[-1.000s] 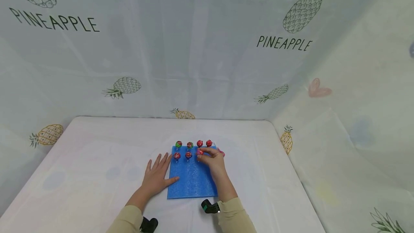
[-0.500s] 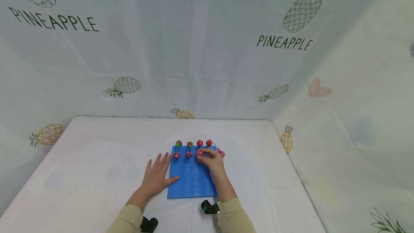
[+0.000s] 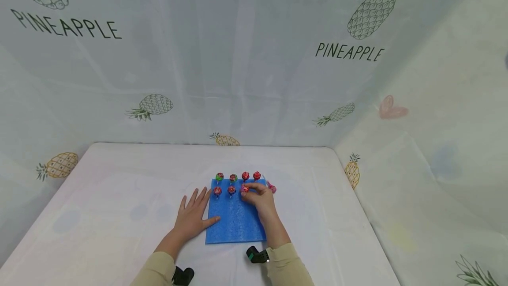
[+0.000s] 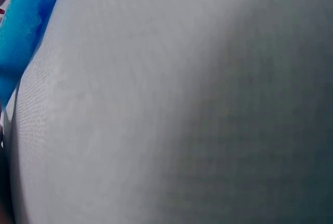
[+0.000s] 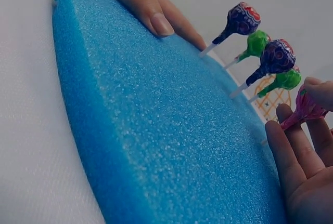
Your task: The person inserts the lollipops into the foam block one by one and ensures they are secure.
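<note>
A blue foam block (image 3: pixel 236 224) lies on the table with wrapped lollipops standing in it on their sticks. My right hand (image 3: pixel 265 204) pinches the pink lollipop (image 5: pixel 307 108) between thumb and fingers, low over the foam. In the right wrist view its stick points down to the block; the tip is partly hidden. My left hand (image 3: pixel 191 220) rests at the block's left edge, fingers spread, thumb lying on the foam. Two purple lollipops (image 5: pixel 276 57) stand in the same row as the pink one. Behind them are two green lollipops (image 5: pixel 257 43) and two red lollipops (image 3: pixel 245 175).
Another pink-wrapped lollipop (image 3: pixel 271 187) lies beside the block, partly behind my right hand. A white cloth (image 3: pixel 131 180) covers the table. A pineapple-printed curtain (image 3: pixel 238 56) hangs behind it. The left wrist view mostly shows cloth, with the foam's edge (image 4: pixel 23 26) in a corner.
My right hand and the pink lollipop have lowered very slightly toward the foam. The left hand has not moved.
</note>
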A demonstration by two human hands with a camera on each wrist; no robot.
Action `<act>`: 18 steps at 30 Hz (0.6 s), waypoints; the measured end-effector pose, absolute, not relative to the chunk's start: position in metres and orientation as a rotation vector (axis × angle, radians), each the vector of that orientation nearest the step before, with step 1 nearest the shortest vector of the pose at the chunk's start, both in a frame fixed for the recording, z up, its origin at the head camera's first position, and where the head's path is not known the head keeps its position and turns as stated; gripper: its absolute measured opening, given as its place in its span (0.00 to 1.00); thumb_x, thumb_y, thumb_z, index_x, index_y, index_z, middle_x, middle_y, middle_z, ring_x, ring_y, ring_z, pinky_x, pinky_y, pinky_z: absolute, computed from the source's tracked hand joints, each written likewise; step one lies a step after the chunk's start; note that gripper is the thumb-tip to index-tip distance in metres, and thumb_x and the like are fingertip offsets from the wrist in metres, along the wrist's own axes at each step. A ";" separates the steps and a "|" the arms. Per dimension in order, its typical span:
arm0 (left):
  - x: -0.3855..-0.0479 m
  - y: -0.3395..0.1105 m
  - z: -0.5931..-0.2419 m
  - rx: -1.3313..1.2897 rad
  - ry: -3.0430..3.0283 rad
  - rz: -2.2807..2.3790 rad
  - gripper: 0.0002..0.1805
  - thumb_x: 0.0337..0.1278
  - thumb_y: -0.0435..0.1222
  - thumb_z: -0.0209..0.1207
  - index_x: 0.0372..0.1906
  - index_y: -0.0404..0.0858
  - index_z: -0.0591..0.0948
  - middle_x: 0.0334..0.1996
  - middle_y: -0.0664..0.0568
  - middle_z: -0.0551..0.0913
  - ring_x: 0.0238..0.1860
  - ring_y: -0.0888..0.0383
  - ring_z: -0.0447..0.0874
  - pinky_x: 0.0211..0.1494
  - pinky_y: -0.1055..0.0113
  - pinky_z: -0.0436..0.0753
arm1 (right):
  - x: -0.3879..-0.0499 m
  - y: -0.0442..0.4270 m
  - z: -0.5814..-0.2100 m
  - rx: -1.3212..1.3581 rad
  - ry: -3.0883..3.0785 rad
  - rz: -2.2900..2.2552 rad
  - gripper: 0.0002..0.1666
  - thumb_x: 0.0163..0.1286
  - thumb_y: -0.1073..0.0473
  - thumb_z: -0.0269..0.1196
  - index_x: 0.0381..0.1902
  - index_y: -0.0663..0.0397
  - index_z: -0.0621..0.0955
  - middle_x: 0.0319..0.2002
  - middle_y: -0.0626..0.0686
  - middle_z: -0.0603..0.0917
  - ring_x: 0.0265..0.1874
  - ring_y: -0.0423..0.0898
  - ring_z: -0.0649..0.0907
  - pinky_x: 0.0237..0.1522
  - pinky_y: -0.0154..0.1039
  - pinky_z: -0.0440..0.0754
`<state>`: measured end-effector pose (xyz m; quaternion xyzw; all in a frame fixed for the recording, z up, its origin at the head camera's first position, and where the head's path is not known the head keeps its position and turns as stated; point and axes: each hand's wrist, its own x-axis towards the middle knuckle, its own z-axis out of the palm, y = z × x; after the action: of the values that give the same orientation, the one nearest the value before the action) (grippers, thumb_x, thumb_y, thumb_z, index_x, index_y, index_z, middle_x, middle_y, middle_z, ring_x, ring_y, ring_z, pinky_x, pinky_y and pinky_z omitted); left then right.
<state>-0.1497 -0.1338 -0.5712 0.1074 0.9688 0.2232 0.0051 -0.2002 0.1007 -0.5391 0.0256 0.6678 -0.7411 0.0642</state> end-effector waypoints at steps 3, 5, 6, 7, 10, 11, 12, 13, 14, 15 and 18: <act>-0.150 -0.133 -0.571 0.340 3.036 0.700 0.54 0.53 0.64 0.60 0.77 0.40 0.55 0.75 0.40 0.54 0.75 0.37 0.40 0.70 0.35 0.36 | -0.201 0.102 -0.539 0.073 2.004 -2.228 0.17 0.58 0.69 0.70 0.47 0.66 0.83 0.40 0.57 0.87 0.32 0.47 0.87 0.40 0.39 0.85; -0.150 -0.133 -0.571 0.341 3.037 0.699 0.54 0.53 0.64 0.60 0.77 0.40 0.55 0.75 0.40 0.54 0.75 0.37 0.41 0.70 0.35 0.36 | -0.201 0.102 -0.539 0.060 1.976 -2.234 0.18 0.59 0.70 0.69 0.48 0.68 0.83 0.41 0.58 0.86 0.33 0.48 0.87 0.40 0.40 0.85; -0.150 -0.133 -0.570 0.341 3.037 0.697 0.54 0.53 0.64 0.60 0.77 0.40 0.55 0.75 0.40 0.54 0.75 0.37 0.40 0.70 0.35 0.36 | -0.201 0.103 -0.539 0.052 1.964 -2.236 0.18 0.59 0.71 0.69 0.48 0.69 0.82 0.41 0.59 0.86 0.34 0.49 0.87 0.40 0.40 0.85; -0.150 -0.133 -0.570 0.342 3.041 0.695 0.54 0.52 0.65 0.60 0.77 0.40 0.55 0.75 0.40 0.54 0.75 0.37 0.41 0.70 0.35 0.37 | -0.202 0.103 -0.538 0.041 1.959 -2.233 0.18 0.59 0.71 0.68 0.49 0.71 0.82 0.42 0.60 0.86 0.34 0.50 0.87 0.41 0.41 0.85; -0.149 -0.133 -0.570 0.348 3.053 0.705 0.54 0.52 0.65 0.60 0.76 0.39 0.57 0.75 0.39 0.55 0.75 0.36 0.42 0.70 0.34 0.38 | -0.202 0.104 -0.537 0.009 1.942 -2.226 0.19 0.60 0.73 0.67 0.49 0.74 0.80 0.43 0.63 0.85 0.37 0.56 0.87 0.42 0.43 0.85; -0.148 -0.133 -0.570 0.348 3.055 0.705 0.54 0.52 0.65 0.60 0.76 0.39 0.57 0.75 0.39 0.55 0.75 0.37 0.42 0.70 0.34 0.38 | -0.202 0.104 -0.536 0.008 1.947 -2.219 0.18 0.60 0.73 0.67 0.49 0.74 0.80 0.42 0.64 0.85 0.38 0.57 0.87 0.41 0.43 0.85; -0.148 -0.133 -0.570 0.348 3.059 0.702 0.54 0.52 0.65 0.60 0.76 0.39 0.57 0.75 0.39 0.55 0.75 0.37 0.42 0.70 0.34 0.38 | -0.202 0.104 -0.536 0.009 1.946 -2.218 0.18 0.60 0.73 0.67 0.49 0.74 0.80 0.42 0.65 0.85 0.38 0.57 0.87 0.41 0.43 0.85; -0.148 -0.133 -0.570 0.347 3.064 0.700 0.53 0.52 0.65 0.60 0.76 0.39 0.57 0.74 0.39 0.55 0.75 0.37 0.43 0.70 0.35 0.38 | -0.202 0.104 -0.536 0.006 1.946 -2.220 0.18 0.60 0.73 0.67 0.49 0.74 0.80 0.42 0.66 0.85 0.38 0.58 0.87 0.41 0.43 0.85; -0.147 -0.133 -0.569 0.349 3.067 0.703 0.53 0.52 0.65 0.60 0.76 0.38 0.58 0.74 0.39 0.56 0.75 0.36 0.43 0.70 0.34 0.38 | -0.202 0.104 -0.536 0.013 1.942 -2.224 0.18 0.60 0.73 0.67 0.49 0.73 0.80 0.42 0.65 0.85 0.38 0.57 0.87 0.41 0.42 0.85; -0.147 -0.133 -0.569 0.351 3.070 0.707 0.53 0.52 0.65 0.60 0.76 0.38 0.58 0.74 0.39 0.56 0.74 0.36 0.44 0.70 0.34 0.38 | -0.201 0.104 -0.537 0.016 1.938 -2.232 0.18 0.60 0.73 0.67 0.49 0.73 0.80 0.42 0.65 0.85 0.38 0.56 0.87 0.41 0.42 0.85; -0.147 -0.133 -0.569 0.346 3.069 0.696 0.53 0.52 0.65 0.59 0.76 0.39 0.58 0.74 0.39 0.56 0.75 0.36 0.44 0.70 0.34 0.39 | -0.201 0.103 -0.539 0.016 1.937 -2.254 0.18 0.60 0.73 0.67 0.49 0.71 0.81 0.43 0.63 0.85 0.36 0.51 0.87 0.40 0.41 0.85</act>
<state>-0.1471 -0.1329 -0.5694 0.1093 0.9693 0.2198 -0.0121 -0.2007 0.1030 -0.5387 0.0055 0.6493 -0.7557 0.0848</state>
